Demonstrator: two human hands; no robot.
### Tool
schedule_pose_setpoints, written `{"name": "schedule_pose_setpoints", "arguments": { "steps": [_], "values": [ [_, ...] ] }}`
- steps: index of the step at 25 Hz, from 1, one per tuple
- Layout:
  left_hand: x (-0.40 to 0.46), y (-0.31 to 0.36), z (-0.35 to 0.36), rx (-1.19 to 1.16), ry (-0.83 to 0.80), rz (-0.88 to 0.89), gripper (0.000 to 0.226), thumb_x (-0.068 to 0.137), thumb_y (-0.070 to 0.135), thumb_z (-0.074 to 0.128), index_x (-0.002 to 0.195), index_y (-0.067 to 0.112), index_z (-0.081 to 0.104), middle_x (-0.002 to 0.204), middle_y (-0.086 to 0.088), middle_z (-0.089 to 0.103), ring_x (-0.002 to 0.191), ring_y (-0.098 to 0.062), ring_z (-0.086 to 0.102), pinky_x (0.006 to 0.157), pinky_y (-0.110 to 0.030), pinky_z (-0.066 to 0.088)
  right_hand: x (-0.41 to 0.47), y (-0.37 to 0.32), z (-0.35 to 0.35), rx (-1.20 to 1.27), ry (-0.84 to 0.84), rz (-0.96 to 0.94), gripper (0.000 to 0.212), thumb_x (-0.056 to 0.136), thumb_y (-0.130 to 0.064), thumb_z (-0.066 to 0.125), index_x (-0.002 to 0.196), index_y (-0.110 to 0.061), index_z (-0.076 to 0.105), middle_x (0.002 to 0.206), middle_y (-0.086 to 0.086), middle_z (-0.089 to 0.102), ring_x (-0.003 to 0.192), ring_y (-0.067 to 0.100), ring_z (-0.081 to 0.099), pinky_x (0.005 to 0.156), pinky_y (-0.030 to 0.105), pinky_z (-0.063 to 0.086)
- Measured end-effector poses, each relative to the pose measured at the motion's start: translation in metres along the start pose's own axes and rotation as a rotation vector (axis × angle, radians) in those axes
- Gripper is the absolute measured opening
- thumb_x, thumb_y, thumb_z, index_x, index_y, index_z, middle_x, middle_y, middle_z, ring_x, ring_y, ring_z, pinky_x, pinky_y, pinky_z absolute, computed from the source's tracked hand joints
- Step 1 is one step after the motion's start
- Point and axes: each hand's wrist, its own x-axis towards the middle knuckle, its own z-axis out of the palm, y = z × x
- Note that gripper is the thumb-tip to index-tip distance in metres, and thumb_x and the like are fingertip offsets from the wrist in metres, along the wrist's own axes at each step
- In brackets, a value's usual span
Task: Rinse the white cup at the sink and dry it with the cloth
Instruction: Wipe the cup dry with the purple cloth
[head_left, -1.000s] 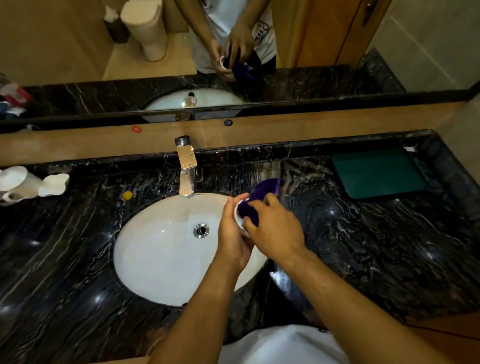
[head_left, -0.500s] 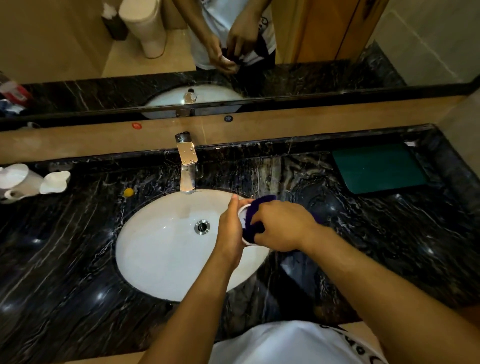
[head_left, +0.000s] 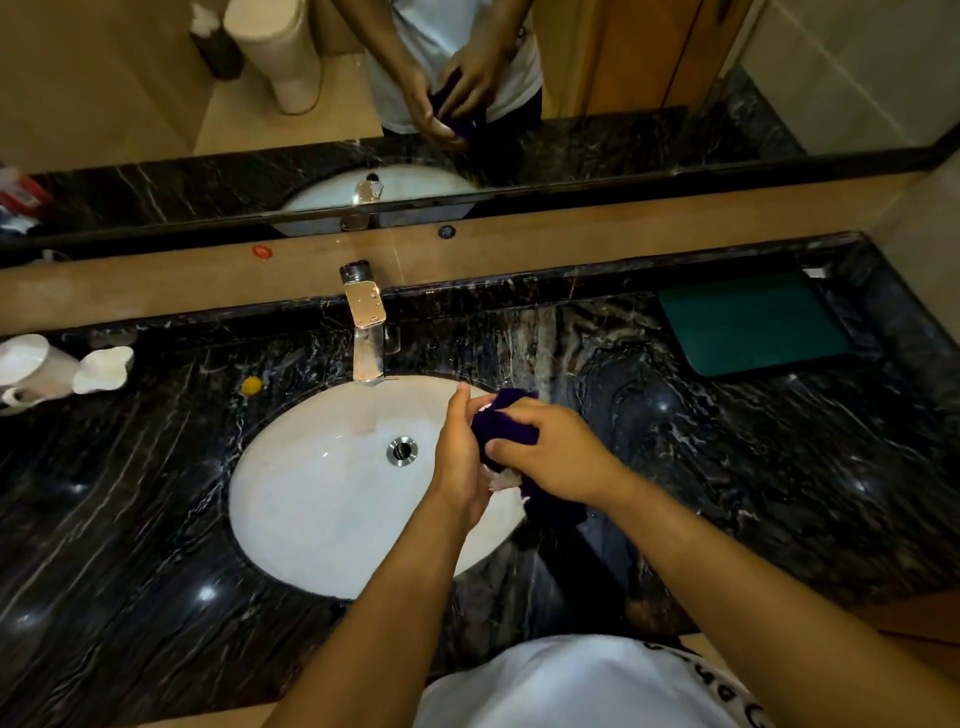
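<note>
At the far left of the black marble table (head_left: 130, 519), a white jug (head_left: 26, 371) and a small white dish (head_left: 104, 369) are sitting side by side, with a small yellow object (head_left: 252, 385) lying nearer the basin. The oval white sink (head_left: 322, 493) is lying under a chrome tap (head_left: 367, 332) whose spout is pointing down toward the bowl. Over the sink's right rim, the left hand (head_left: 460, 467) is closing its grip around the white cup (head_left: 501, 480), of which only slivers are showing between the fingers. Which way the cup's mouth is pointing cannot be told, since the dark purple cloth (head_left: 506, 431) is covering most of it. The right hand (head_left: 556, 457) is pressing its grip on the cloth, bunching it against the cup, and a tail of cloth is hanging below the hands. Farther right, a dark green mat (head_left: 753, 322) is lying flat near the back edge of the table.
</note>
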Motion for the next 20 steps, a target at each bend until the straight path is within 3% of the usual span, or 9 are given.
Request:
{"name": "schedule_pose_setpoints", "arguments": {
  "steps": [3, 5, 7, 9, 11, 15, 18, 20],
  "values": [
    [0.002, 0.003, -0.002, 0.009, -0.048, -0.012, 0.045, 0.099, 0.052, 0.045, 0.100, 0.016, 0.072, 0.094, -0.014, 0.076, 0.077, -0.027, 0.074, 0.061, -0.041, 0.061, 0.001, 0.005, -0.030, 0.059, -0.204, 0.151, 0.013, 0.083, -0.026, 0.074, 0.091, -0.018, 0.077, 0.080, 0.009, 0.077, 0.068, 0.025, 0.073, 0.067, 0.037, 0.059],
    [0.001, 0.007, 0.000, -0.007, -0.061, -0.030, 0.030, 0.095, 0.045, 0.053, 0.097, 0.021, 0.073, 0.100, -0.014, 0.075, 0.082, -0.030, 0.074, 0.062, -0.048, 0.060, 0.002, 0.011, -0.045, 0.040, -0.192, 0.173, 0.013, 0.084, -0.025, 0.074, 0.094, -0.018, 0.077, 0.080, 0.012, 0.077, 0.066, 0.024, 0.073, 0.062, 0.034, 0.056],
    [0.004, 0.008, 0.004, -0.031, -0.043, 0.019, 0.015, 0.091, 0.023, 0.060, 0.099, 0.022, 0.072, 0.110, -0.016, 0.073, 0.094, -0.036, 0.070, 0.066, -0.054, 0.061, 0.005, 0.018, -0.056, 0.125, 0.007, 0.170, 0.011, 0.086, -0.023, 0.073, 0.096, -0.022, 0.077, 0.081, 0.008, 0.078, 0.065, 0.019, 0.071, 0.061, 0.033, 0.053],
    [0.011, 0.005, 0.009, 0.012, -0.030, 0.077, 0.029, 0.088, 0.001, 0.054, 0.107, 0.018, 0.067, 0.119, -0.017, 0.063, 0.102, -0.041, 0.063, 0.068, -0.059, 0.061, 0.006, 0.027, -0.068, 0.315, 0.308, 0.189, 0.009, 0.088, -0.022, 0.071, 0.094, -0.028, 0.075, 0.082, -0.005, 0.079, 0.072, 0.010, 0.072, 0.066, 0.028, 0.054],
    [0.017, -0.001, 0.024, 0.022, -0.072, 0.062, 0.037, 0.087, -0.010, 0.046, 0.114, 0.012, 0.060, 0.126, -0.020, 0.053, 0.106, -0.046, 0.056, 0.068, -0.059, 0.061, 0.011, 0.039, -0.087, 0.583, 0.526, 0.265, 0.008, 0.090, -0.024, 0.066, 0.094, -0.026, 0.073, 0.090, -0.005, 0.077, 0.082, 0.015, 0.071, 0.076, 0.032, 0.055],
    [0.042, -0.011, 0.069, 0.079, -0.117, 0.030, 0.039, 0.090, -0.013, 0.049, 0.119, 0.010, 0.062, 0.130, -0.021, 0.054, 0.112, -0.049, 0.057, 0.074, -0.064, 0.060, 0.016, 0.061, -0.125, 1.129, 0.666, 0.344, 0.019, 0.089, -0.015, 0.045, 0.094, -0.014, 0.064, 0.099, 0.012, 0.066, 0.088, 0.026, 0.062, 0.088, 0.041, 0.048],
    [0.069, -0.023, 0.128, 0.209, -0.109, 0.023, 0.038, 0.091, -0.009, 0.057, 0.127, 0.005, 0.062, 0.132, -0.024, 0.060, 0.115, -0.046, 0.060, 0.081, -0.063, 0.059, 0.012, 0.089, -0.163, 0.972, 0.764, 0.317, 0.029, 0.089, 0.001, 0.042, 0.104, -0.008, 0.065, 0.108, 0.017, 0.066, 0.094, 0.031, 0.063, 0.095, 0.049, 0.049],
    [0.089, -0.032, 0.170, 0.314, -0.093, 0.045, 0.039, 0.090, -0.004, 0.066, 0.128, -0.001, 0.060, 0.130, -0.024, 0.063, 0.111, -0.042, 0.065, 0.069, -0.050, 0.063, 0.011, 0.113, -0.196, 0.769, 0.763, 0.336, 0.040, 0.090, 0.001, 0.050, 0.127, -0.011, 0.062, 0.123, 0.015, 0.067, 0.107, 0.031, 0.065, 0.098, 0.048, 0.052]
  ]
}}
